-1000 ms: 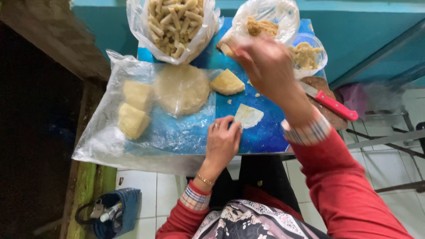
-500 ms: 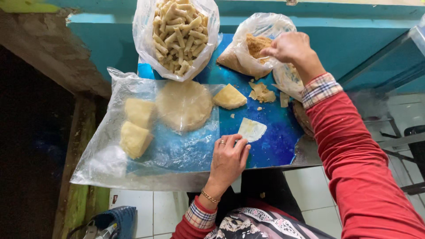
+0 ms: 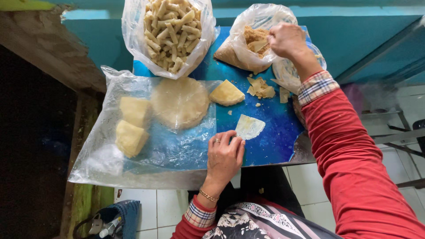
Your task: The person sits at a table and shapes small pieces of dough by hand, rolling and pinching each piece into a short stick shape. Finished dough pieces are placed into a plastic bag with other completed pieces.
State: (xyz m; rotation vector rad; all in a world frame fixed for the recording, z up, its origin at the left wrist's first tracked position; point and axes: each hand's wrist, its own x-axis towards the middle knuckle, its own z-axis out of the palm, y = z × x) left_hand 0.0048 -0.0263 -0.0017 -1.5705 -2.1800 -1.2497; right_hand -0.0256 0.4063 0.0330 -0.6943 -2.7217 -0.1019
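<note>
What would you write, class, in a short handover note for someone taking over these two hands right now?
Left hand: flat on the blue board, fingertips at a small wrapper piece.
Right hand: reaching into the bag of brown filling.
Done: a bag of finished rolls stands at the back.
Left: round wrapper stack, cut wedges under plastic, one wedge on the board.
</note>
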